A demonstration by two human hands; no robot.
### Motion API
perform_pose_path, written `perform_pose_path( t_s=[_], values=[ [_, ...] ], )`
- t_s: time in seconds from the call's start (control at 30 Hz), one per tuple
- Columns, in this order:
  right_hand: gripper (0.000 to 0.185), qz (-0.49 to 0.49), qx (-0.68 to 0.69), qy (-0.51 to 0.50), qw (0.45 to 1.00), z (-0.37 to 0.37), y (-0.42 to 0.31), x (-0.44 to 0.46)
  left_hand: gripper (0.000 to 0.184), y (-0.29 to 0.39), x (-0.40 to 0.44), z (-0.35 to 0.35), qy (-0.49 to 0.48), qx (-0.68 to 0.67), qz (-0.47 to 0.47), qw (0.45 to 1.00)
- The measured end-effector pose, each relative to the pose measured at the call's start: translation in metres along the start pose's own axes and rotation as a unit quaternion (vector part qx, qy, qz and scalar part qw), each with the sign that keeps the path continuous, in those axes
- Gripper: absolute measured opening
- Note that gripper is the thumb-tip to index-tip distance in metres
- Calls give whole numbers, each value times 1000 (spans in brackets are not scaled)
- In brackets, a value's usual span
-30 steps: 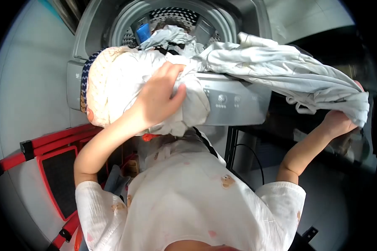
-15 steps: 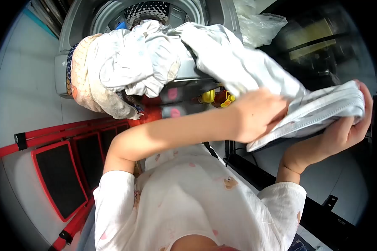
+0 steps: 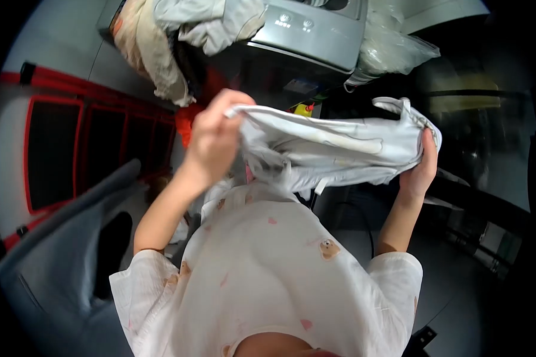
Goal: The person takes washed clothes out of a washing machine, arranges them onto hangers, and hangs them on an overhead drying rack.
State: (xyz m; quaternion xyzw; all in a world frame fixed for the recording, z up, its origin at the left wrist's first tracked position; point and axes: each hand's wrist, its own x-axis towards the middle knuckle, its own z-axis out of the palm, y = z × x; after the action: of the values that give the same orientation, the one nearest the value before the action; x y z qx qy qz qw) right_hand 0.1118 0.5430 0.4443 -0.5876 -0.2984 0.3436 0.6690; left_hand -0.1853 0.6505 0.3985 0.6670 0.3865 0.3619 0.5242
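Note:
A white garment [image 3: 345, 143] hangs stretched sideways between my hands, in front of my chest. My left hand [image 3: 211, 140] is closed on its left edge, slightly blurred. At the other end my right hand [image 3: 421, 169] grips the fabric, its thumb along the near side and other fingers partly hidden. A narrow band loops up at the garment's upper right corner. Beyond my left hand, a grey-white cloth [image 3: 220, 27] and a cream towel [image 3: 155, 53] drape over the front of the washing machine [image 3: 315, 30].
Clear plastic bags [image 3: 396, 53] hang right of the machine. A yellow bottle [image 3: 304, 110] stands below it. Red-framed black panels [image 3: 53, 154] line the left side. Blue-grey fabric [image 3: 59, 238] is at lower left, and a black frame [image 3: 482, 193] runs along the right.
My left hand has moved left, away from my right, and the garment is now spread between them. My right hand has come lower and left. The view has shifted, leaving less of the machine visible.

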Motion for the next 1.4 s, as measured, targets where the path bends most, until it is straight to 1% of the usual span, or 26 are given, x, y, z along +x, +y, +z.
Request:
perform_pose_path(
  t_s=[0.07, 0.1, 0.13, 0.2, 0.27, 0.33, 0.4, 0.43, 0.5, 0.57, 0.67, 0.73, 0.77, 0.8, 0.87, 0.9, 0.93, 1.0, 1.03, 1.1, 1.17, 1.2, 1.23, 1.3, 1.33, 1.4],
  values=[
    [30, -26, -28, -11, 999, -6, 4, 2, 16, 1, -14, -8, 125, 43, 16, 991],
    [29, -63, -79, -38, 994, -11, 10, 3, 15, -7, -23, -16, 154, 103, 49, 981],
    [28, -100, -130, -65, 984, -16, 15, 6, 15, -13, -31, -24, 182, 162, 79, 967],
    [27, -138, -130, -119, 975, -10, 20, 9, 15, -13, -44, -31, 256, 287, 106, 917],
    [27, -174, -110, -186, 961, -1, 22, 15, 16, -22, -60, -41, 280, 322, 18, 904],
    [26, -183, -74, -207, 958, 10, 22, 19, 17, -36, -70, -50, 295, 261, -81, 916],
    [26, -157, -46, -242, 956, 16, 26, 28, 21, -49, -75, -54, 298, 84, -107, 945],
    [31, -159, -39, -304, 938, 16, 26, 36, 21, -56, -77, -57, 299, -3, -117, 947],
    [32, -116, 4, -325, 938, 25, 27, 41, 23, -63, -80, -65, 310, -135, -136, 931],
    [31, -95, -7, -349, 932, 37, 19, 35, 24, -72, -87, -79, 308, -205, -131, 920],
    [24, -152, -173, -305, 924, 51, 9, 39, 18, -74, -94, -97, 317, -261, -149, 899],
    [21, -140, -192, -305, 922, 58, 8, 42, 22, -81, -102, -119, 294, -294, -176, 892],
    [20, -139, -206, -322, 914, 56, 10, 47, 29, -72, -105, -121, 311, -255, -195, 895],
    [19, -138, -220, -338, 905, 55, 13, 47, 28, -77, -113, -138, 258, -334, -221, 879],
    [17, -102, -146, -360, 916, 54, 19, 45, 28, -73, -124, -156, 128, -545, -139, 817],
    [17, -80, -103, -381, 915, 47, 24, 52, 25, -52, -128, -152, 152, -530, -93, 829],
    [17, -58, -60, -401, 912, 41, 28, 57, 33, -41, -131, -154, 104, -529, -18, 842],
    [17, -36, -66, -360, 930, 39, 25, 58, 44, -8, -132, -148, 141, -413, 57, 898],
    [17, -40, -88, -345, 934, 44, 18, 54, 51, -14, -132, -156, 97, -331, 107, 933],
    [15, -73, -172, -336, 923, 63, -2, 46, 46, 17, -128, -144, 101, -109, 129, 981],
    [16, -223, -329, -382, 835, 84, -22, 53, 35, 54, -121, -123, 142, 123, 128, 974],
    [17, -295, -401, -396, 772, 95, -34, 54, 27, 67, -115, -115, 171, 270, 208, 924],
    [20, -323, -419, -377, 760, 114, -45, 43, 23, 74, -111, -109, 188, 297, 256, 900],
    [18, -466, -375, -393, 699, 150, -61, 31, 12, 93, -104, -99, 204, 320, 322, 867],
    [16, -489, -375, -402, 678, 168, -74, 17, 15, 95, -102, -100, 190, 337, 299, 872],
    [14, -544, -287, -425, 664, 199, -82, 5, 32, 101, -82, -93, 165, 234, 285, 915]
  ],
)
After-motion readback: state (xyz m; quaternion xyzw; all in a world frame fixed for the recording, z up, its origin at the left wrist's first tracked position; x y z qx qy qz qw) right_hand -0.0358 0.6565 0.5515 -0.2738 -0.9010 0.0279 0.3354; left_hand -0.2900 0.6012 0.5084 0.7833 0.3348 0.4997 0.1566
